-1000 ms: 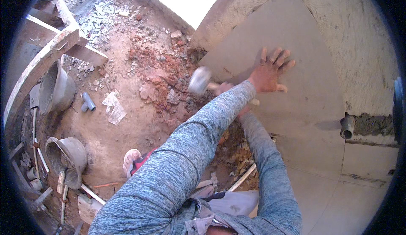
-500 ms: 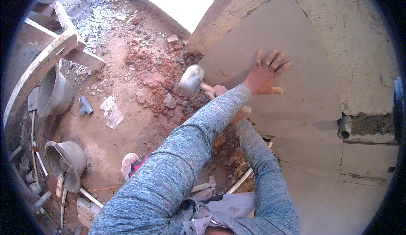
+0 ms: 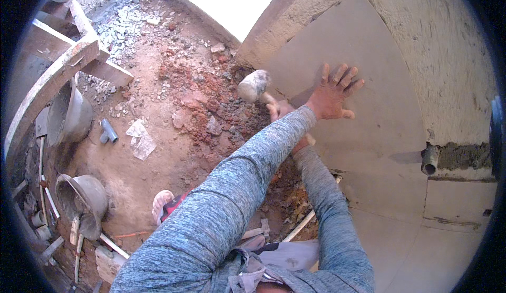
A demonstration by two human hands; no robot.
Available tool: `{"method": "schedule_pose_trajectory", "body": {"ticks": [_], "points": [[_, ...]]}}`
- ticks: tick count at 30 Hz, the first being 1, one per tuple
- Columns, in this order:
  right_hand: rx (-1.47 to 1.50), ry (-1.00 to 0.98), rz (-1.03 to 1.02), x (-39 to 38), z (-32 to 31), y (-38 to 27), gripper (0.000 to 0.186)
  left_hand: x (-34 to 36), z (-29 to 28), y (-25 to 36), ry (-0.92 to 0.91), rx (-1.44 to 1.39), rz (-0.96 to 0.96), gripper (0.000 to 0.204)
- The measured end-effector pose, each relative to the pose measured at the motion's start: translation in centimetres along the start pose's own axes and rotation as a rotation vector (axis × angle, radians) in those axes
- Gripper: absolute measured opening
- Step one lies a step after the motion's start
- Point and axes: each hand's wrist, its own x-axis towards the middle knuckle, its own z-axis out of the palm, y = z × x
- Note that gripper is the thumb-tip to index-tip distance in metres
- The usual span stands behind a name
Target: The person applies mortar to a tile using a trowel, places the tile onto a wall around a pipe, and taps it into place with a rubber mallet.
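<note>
My left hand (image 3: pixel 333 95) lies flat on a large grey tile (image 3: pixel 363 45) on the wall, its fingers spread. My left forearm crosses over my right one. Below that crossing, my right hand (image 3: pixel 280 110), partly hidden by the left sleeve, grips the wooden handle of a mallet. The pale, stained head of the mallet (image 3: pixel 254 86) is close to the tile's left edge; whether it touches the tile I cannot tell.
A pipe stub (image 3: pixel 429 159) sticks out beside rough mortar at right. Rubble and red soil (image 3: pixel 195 95) run along the wall's foot. At left are a wooden frame (image 3: pixel 50 100), two buckets (image 3: pixel 97 201) and a grey pipe fitting (image 3: pixel 109 131). A pale stick (image 3: pixel 299 226) leans below my arms.
The mallet head has swung right and slightly up, nearer the tile's edge, with my right hand shifting along. My left hand stays spread on the tile, almost in place.
</note>
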Motion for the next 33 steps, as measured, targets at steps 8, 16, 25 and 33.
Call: {"method": "schedule_pose_trajectory", "body": {"ticks": [8,16,25,33], "points": [[-0.354,-0.246,0.061,-3.9,-0.9,11.5,0.031,0.9,0.2,1.2,-0.024,0.020,0.018,0.105],[-0.589,-0.239,0.344,-11.8,-5.8,2.1,0.040,0.8,0.5,0.6,-0.021,-0.016,0.011,0.111],[-0.580,0.260,0.531,-18.6,-17.9,-1.2,0.040,1.0,0.0,1.5,0.044,-0.055,0.003,0.107],[-0.347,0.537,-0.116,-6.0,-20.1,-9.7,0.031,2.7,0.4,-0.1,0.043,0.737,0.015,0.072]]}}
